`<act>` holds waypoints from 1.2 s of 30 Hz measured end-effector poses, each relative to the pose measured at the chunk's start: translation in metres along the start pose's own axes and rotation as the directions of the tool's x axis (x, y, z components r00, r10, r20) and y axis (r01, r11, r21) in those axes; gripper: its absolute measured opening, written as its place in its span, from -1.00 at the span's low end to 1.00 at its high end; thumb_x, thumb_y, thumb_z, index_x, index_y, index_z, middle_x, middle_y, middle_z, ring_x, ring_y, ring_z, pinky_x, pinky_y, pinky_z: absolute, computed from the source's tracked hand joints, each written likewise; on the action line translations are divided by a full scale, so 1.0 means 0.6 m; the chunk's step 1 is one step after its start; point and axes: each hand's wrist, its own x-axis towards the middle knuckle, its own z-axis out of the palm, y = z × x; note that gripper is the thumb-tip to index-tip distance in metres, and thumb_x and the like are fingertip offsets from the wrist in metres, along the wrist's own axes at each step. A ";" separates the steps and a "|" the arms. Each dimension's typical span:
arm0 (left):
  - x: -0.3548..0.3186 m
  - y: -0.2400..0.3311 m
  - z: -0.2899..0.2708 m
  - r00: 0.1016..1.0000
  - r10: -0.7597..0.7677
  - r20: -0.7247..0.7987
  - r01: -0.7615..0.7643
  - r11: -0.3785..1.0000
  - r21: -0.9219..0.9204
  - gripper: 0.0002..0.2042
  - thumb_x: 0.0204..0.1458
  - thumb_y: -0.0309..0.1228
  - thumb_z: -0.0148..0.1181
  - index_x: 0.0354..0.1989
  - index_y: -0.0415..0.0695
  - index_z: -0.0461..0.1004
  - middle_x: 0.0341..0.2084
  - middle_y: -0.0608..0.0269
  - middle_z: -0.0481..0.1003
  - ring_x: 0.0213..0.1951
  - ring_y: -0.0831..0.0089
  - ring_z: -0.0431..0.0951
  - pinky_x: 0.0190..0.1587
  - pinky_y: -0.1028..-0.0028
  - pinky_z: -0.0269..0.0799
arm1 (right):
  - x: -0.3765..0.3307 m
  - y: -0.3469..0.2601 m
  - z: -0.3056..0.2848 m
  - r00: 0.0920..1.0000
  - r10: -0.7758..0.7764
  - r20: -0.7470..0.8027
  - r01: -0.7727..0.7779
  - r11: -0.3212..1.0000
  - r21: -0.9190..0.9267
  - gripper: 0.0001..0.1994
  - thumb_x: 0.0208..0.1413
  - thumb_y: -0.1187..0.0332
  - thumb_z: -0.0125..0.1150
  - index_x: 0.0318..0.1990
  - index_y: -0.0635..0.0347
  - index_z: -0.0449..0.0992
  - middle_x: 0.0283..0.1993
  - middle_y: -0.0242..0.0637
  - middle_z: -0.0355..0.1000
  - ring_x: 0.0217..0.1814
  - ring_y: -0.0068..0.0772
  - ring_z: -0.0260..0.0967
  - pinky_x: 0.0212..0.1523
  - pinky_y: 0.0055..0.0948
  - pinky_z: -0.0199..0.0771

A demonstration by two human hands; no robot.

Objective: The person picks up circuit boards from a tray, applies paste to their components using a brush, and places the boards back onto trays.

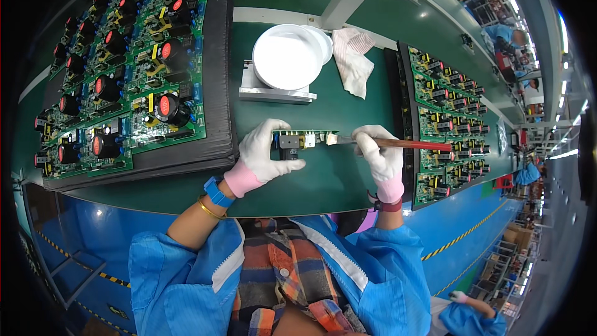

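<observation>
Bright ceiling lights point(564, 154) — white dish point(287, 56) washed out — edges bowed, corners black.

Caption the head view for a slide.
Gloved left hand holds a circuit board; right hand holds a brush at the board's right end, more boards on both sides.

Electronics factory: circuit boards point(112, 90) in rows left and right on a green bench point(336, 196); striped tape point(463, 231) on blue floor point(448, 224); co-workers point(502, 35) far right.

Lower-right co-worker point(467, 320) partly cut off below
</observation>
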 end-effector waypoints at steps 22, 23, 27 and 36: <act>-0.001 0.000 -0.005 1.000 -0.012 0.016 0.012 0.999 -0.032 -0.35 -0.44 -0.18 0.46 -0.14 -0.13 0.26 -0.31 0.15 0.43 -0.23 0.27 0.48 -0.14 0.38 0.37 | -0.034 -0.020 0.043 0.670 -0.640 0.376 0.672 0.309 -0.673 -0.80 -0.32 0.48 0.25 -0.44 0.05 0.43 -0.53 -0.43 0.26 -0.44 -0.40 0.28 -0.40 -0.45 0.28; -0.001 0.000 -0.004 1.000 -0.011 0.016 0.011 0.999 -0.033 -0.35 -0.44 -0.18 0.46 -0.14 -0.13 0.26 -0.31 0.15 0.43 -0.23 0.27 0.48 -0.14 0.38 0.37 | -0.036 -0.020 0.041 0.671 -0.640 0.376 0.671 0.308 -0.674 -0.80 -0.32 0.48 0.25 -0.44 0.05 0.43 -0.53 -0.43 0.26 -0.44 -0.40 0.28 -0.40 -0.45 0.28; 0.002 0.004 0.002 1.000 -0.011 0.017 0.012 1.000 -0.019 -0.35 -0.44 -0.17 0.46 -0.14 -0.13 0.26 -0.30 0.14 0.43 -0.22 0.26 0.48 -0.13 0.38 0.37 | -0.046 -0.021 0.031 0.688 -0.616 0.384 0.671 0.337 -0.661 -0.80 -0.32 0.49 0.25 -0.44 0.06 0.43 -0.54 -0.42 0.27 -0.45 -0.39 0.29 -0.41 -0.44 0.29; -0.013 0.023 -0.010 0.997 -0.080 0.002 0.079 0.977 -0.198 -0.36 -0.44 -0.20 0.46 -0.14 -0.14 0.28 -0.31 0.14 0.41 -0.23 0.37 0.45 -0.14 0.41 0.37 | -0.018 -0.035 -0.009 0.767 -0.625 -0.145 0.514 0.734 -0.443 -0.82 -0.21 0.49 0.16 -0.35 0.28 0.47 -0.41 -0.21 0.35 -0.37 -0.38 0.32 -0.36 -0.48 0.32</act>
